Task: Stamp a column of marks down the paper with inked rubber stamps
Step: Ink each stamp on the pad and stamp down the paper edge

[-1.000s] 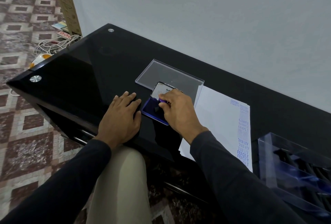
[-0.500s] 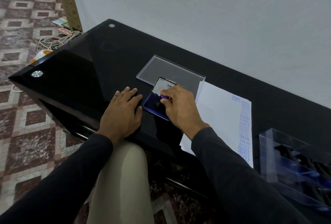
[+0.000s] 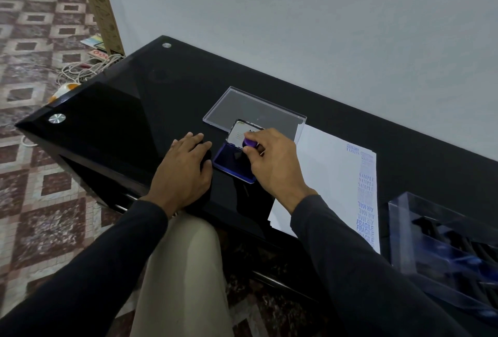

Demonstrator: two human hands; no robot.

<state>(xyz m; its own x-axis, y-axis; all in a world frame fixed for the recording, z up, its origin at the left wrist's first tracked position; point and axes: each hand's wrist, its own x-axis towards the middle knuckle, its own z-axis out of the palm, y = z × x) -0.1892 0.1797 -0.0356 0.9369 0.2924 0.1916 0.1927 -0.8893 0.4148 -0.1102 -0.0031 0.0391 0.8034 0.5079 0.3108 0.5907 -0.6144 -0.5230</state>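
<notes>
The right hand (image 3: 272,160) pinches a purple stamp (image 3: 250,143) with curled fingers, right over the blue ink pad (image 3: 232,162). The hand hides most of the stamp, so only its round purple top shows, and you cannot tell if its bottom touches the ink. The pad's open lid (image 3: 242,133) stands up behind it, and the words on it are too small to read. The left hand (image 3: 183,172) lies flat on the black table (image 3: 113,121), fingers straight and close together, just beside the pad. A clear plastic lid (image 3: 253,110) lies behind the pad. The white paper (image 3: 328,172) lies to the right, partly under the right arm, with a column of blue marks (image 3: 366,202) down its far edge — some read SAMPLE, AIR MAIL and FRAGILE, others are blurry. A clear box (image 3: 442,242) at the right is cut off by the picture's edge — the dark things inside are hard to make out.
</notes>
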